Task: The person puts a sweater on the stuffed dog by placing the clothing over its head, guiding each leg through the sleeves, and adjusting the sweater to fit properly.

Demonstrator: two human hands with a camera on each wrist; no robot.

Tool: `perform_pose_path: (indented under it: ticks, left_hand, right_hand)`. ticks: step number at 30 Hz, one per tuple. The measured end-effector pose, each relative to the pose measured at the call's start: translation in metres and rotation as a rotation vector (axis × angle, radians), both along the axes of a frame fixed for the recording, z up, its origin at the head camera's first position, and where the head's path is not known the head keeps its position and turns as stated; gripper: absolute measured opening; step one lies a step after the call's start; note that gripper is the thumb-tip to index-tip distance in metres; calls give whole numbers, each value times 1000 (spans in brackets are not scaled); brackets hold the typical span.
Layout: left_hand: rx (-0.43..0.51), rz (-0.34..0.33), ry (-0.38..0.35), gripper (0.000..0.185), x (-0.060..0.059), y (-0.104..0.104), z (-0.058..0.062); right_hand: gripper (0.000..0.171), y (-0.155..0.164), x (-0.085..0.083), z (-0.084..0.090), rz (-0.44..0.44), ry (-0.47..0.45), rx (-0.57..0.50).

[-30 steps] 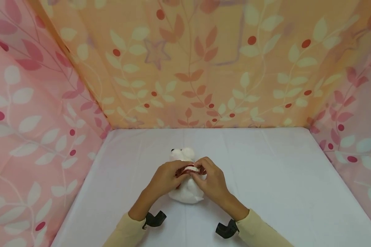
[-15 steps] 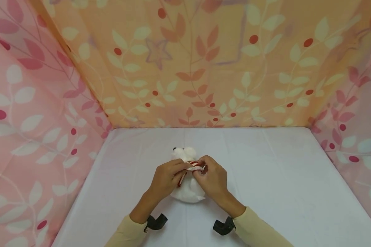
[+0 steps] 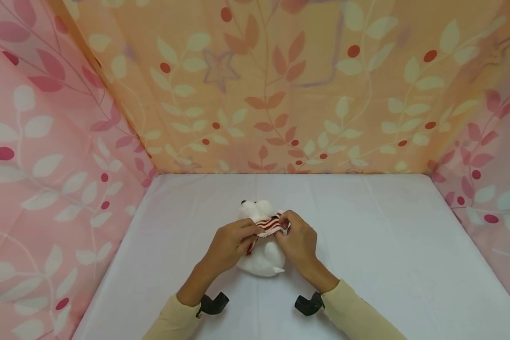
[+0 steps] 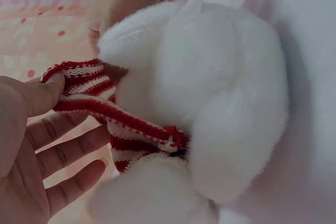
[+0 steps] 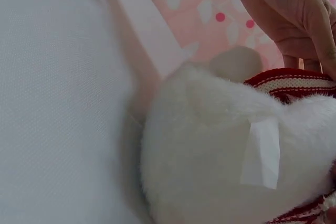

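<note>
A white plush toy (image 3: 261, 265) with a black nose sits on the white-covered table, a red-and-white striped knitted garment (image 3: 270, 225) around its upper body. My left hand (image 3: 229, 243) pinches the garment's edge between thumb and forefinger; the left wrist view shows its other fingers (image 4: 73, 156) spread. On the opposite side my right hand (image 3: 299, 242) pinches the knit near the toy's neck, and its fingertips are partly hidden. The knitted band (image 4: 113, 113) is pulled away from the plush body (image 4: 210, 66). A white tag (image 5: 262, 153) shows on the plush in the right wrist view.
The white tabletop (image 3: 378, 236) stretches to both sides of the toy. Patterned cloth walls stand around it: pink on the left (image 3: 38, 189), orange at the back (image 3: 255, 85), pink on the right (image 3: 488, 189). Black wrist mounts (image 3: 214, 303) jut inward from the cuffs.
My right hand has shifted slightly up and right with its edge of the knit. More of the striped fabric lies spread between the hands. The left hand keeps its pinch.
</note>
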State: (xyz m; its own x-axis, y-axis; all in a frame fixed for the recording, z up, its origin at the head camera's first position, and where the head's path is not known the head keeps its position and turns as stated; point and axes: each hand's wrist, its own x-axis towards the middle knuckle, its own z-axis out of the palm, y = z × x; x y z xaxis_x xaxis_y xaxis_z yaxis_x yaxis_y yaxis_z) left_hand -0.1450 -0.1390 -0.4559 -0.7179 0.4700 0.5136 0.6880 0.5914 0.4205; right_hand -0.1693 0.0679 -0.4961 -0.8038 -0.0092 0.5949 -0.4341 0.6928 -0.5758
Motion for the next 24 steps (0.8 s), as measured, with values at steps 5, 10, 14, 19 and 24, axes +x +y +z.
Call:
perform_pose_path:
  ticks: [5,10,14,19,24]
  left_hand:
    - [-2,16,-95,13,-2,-1,-2]
    - [-3,14,-200,9,-6,3,-8]
    - [14,50,-242,18,-10,6,-11]
    - [33,127,-264,29,-16,10,-11]
    - [43,186,-258,42,-19,17,-9]
  right_hand:
    - [26,4,-2,-2,58,17,5]
    - [24,7,-1,-1,161,26,12]
    - [24,9,-1,0,215,24,8]
    - [21,9,2,2,241,47,-10]
    - [15,6,7,6,258,73,-42]
